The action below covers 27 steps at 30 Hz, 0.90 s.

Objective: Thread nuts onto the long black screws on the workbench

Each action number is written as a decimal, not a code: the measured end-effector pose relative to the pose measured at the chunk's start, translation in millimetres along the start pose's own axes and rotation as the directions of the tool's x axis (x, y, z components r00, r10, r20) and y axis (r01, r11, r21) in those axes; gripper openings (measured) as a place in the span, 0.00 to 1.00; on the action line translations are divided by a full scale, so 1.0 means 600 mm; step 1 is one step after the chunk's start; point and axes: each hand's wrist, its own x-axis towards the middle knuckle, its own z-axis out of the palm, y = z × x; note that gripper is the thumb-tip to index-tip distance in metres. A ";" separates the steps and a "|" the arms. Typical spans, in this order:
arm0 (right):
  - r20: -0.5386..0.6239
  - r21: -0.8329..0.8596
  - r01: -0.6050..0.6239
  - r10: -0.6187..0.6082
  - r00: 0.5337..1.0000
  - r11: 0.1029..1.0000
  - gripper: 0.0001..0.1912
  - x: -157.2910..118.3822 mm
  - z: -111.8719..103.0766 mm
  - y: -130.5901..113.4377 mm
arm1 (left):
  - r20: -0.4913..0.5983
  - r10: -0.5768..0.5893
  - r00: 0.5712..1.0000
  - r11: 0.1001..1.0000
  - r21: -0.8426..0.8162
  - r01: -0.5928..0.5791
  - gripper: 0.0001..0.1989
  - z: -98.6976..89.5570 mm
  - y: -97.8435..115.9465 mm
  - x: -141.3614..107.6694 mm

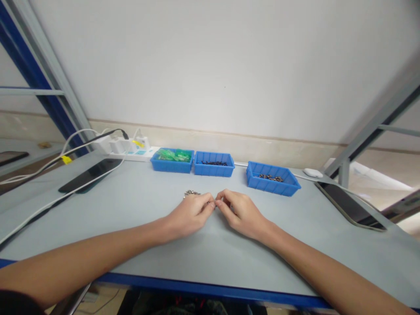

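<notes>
Above the middle of the grey table (197, 258), my left hand (193, 212) and my right hand (241, 213) meet at the fingertips. Both are closed in a pinch around something small and dark, mostly hidden by the fingers. Just behind my left hand lies a small pile of shiny metal pieces (190, 193). Farther back stand three blue trays: the left one (172, 166) holds green plastic bags (173, 155), the middle one (214, 169) small dark parts (214, 163), and the right one (273, 185) brownish metal parts (271, 177).
A dark phone (92, 176) and white cables lie at the left, near a power strip (134, 153) with several plugs. Another phone (349, 205) and a white case (313, 173) are at the right. Metal frame posts stand on both sides, a wall behind.
</notes>
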 end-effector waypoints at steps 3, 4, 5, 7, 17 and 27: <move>-0.002 0.018 0.034 -0.034 0.999 0.999 0.06 -0.001 -0.002 -0.001 | 0.004 0.018 1.000 1.000 0.005 -0.018 0.13 0.000 0.000 0.001; -0.003 0.014 0.044 -0.044 0.999 0.999 0.06 -0.001 -0.002 -0.002 | 0.004 0.020 1.000 1.000 0.010 -0.020 0.14 -0.001 0.000 0.001; -0.008 0.004 0.047 -0.047 0.999 0.999 0.07 0.000 -0.002 -0.002 | 0.006 0.021 1.000 1.000 0.016 -0.021 0.14 -0.001 0.001 0.001; -0.025 -0.036 0.026 -0.027 0.999 0.999 0.08 0.002 -0.002 -0.003 | 0.018 0.020 1.000 0.999 0.025 -0.021 0.13 -0.002 0.003 0.000; -0.094 -0.036 0.110 -0.113 0.989 0.993 0.09 -0.002 0.010 -0.007 | 0.075 0.072 0.995 0.997 -0.008 -0.072 0.14 -0.005 0.003 -0.004; -0.043 0.053 0.222 -0.220 0.975 0.974 0.17 -0.004 0.012 -0.010 | 0.150 0.093 0.984 0.996 -0.029 -0.090 0.17 -0.007 0.002 -0.003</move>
